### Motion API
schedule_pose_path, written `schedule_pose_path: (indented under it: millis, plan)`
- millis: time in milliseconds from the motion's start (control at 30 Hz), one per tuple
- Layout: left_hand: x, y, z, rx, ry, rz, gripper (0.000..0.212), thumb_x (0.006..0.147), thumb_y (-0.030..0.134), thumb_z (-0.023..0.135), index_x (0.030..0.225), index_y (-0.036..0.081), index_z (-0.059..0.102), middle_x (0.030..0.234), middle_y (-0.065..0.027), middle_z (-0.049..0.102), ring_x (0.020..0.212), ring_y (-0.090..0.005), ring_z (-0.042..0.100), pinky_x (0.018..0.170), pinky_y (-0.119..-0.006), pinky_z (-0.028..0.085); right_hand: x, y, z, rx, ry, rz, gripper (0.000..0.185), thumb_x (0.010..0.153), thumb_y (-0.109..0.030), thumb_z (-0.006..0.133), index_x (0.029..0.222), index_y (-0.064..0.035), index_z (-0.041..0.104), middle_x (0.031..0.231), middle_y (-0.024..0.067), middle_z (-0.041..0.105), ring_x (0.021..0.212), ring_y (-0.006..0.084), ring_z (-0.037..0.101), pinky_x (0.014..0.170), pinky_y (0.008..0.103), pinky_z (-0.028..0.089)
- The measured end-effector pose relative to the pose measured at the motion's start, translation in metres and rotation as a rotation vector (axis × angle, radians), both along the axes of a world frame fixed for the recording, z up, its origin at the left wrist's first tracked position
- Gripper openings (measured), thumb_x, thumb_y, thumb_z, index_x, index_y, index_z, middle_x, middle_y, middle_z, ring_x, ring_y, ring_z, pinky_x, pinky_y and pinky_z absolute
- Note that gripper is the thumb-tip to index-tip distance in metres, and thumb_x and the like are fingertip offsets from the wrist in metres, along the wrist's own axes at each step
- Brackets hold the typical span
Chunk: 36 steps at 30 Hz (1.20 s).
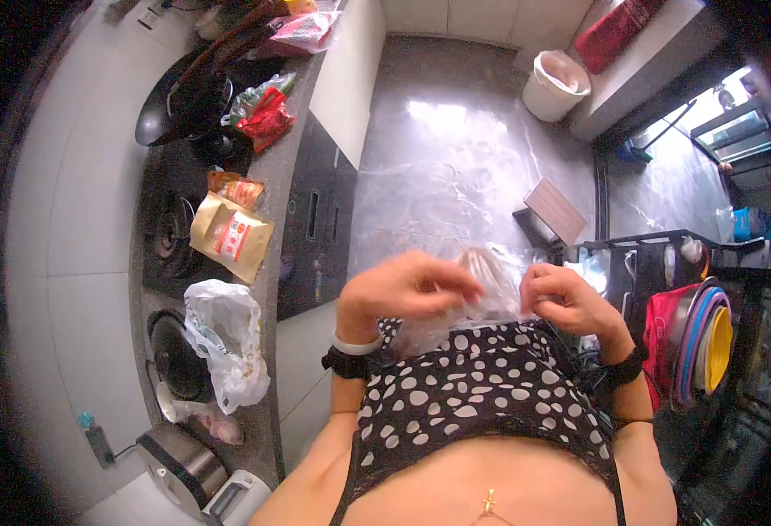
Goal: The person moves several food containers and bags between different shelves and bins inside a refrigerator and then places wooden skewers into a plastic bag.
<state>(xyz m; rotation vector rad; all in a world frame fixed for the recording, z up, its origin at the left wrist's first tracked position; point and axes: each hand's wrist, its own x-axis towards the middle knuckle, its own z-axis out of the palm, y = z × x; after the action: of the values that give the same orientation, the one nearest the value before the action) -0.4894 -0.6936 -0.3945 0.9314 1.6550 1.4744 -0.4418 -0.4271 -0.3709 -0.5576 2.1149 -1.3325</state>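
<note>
Close in front of my body, a clear plastic bag (491, 283) stretches between my hands, with part of it hanging below my left hand. My left hand (418, 286) is at the bag's left side, fingers curled and thumb near the fingertips. On the other side, my right hand (556, 296) pinches the bag's edge with bent fingers. Whether something lies inside the bag is hard to tell because the plastic is blurred and shiny.
Left, the counter holds a wok (162, 105), a brown paper packet (234, 237), a crumpled white plastic bag (227, 342) and a dark round pan (178, 355). A white bin (555, 85) stands on the floor. Colourful basins (701, 342) hang at the right beside a rack.
</note>
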Motion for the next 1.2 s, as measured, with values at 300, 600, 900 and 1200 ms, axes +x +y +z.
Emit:
schedule_pose_path:
  millis: [300, 600, 900, 1200]
  plan:
    - [0.004, 0.023, -0.052, -0.479, 0.085, 0.387, 0.042, 0.088, 0.028, 0.052, 0.119, 0.001, 0.045, 0.102, -0.0149, 0.058, 0.091, -0.0209, 0.057, 0.075, -0.031, 0.047, 0.013, 0.008, 0.006, -0.169, -0.367, -0.086, 0.012, 0.073, -0.007, 0.045, 0.069, 0.0007, 0.053, 0.094, 0.011, 0.056, 0.084, 0.0193, 0.052, 0.072, 0.0278, 0.042]
    - [0.012, 0.051, -0.074, -0.233, -0.444, 0.092, 0.039, 0.087, 0.03, 0.054, 0.111, 0.001, 0.048, 0.099, -0.0063, 0.056, 0.087, -0.0118, 0.051, 0.075, -0.025, 0.044, 0.022, -0.039, -0.033, -0.3, -0.082, 0.051, 0.016, 0.075, -0.007, 0.047, 0.086, 0.0002, 0.057, 0.09, 0.0116, 0.057, 0.092, 0.0241, 0.052, 0.084, 0.0344, 0.039]
    - [-0.006, 0.02, -0.092, 0.061, -0.716, 0.418, 0.029, 0.084, 0.02, 0.059, 0.107, 0.004, 0.051, 0.085, -0.0011, 0.054, 0.072, -0.0088, 0.052, 0.066, -0.021, 0.044, 0.012, -0.041, -0.038, -0.221, -0.268, 0.035, 0.013, 0.075, 0.0, 0.043, 0.084, 0.0016, 0.052, 0.08, 0.0078, 0.057, 0.079, 0.0156, 0.056, 0.075, 0.0287, 0.044]
    - [-0.025, 0.038, -0.098, -0.17, -0.416, 0.521, 0.028, 0.085, 0.021, 0.058, 0.106, 0.005, 0.049, 0.092, -0.0034, 0.054, 0.082, -0.0097, 0.049, 0.07, -0.024, 0.042, -0.031, -0.011, -0.089, -0.474, -0.706, -0.58, 0.04, 0.09, -0.032, 0.044, 0.11, 0.0024, 0.049, 0.109, 0.0154, 0.055, 0.1, 0.0248, 0.056, 0.086, 0.0374, 0.045]
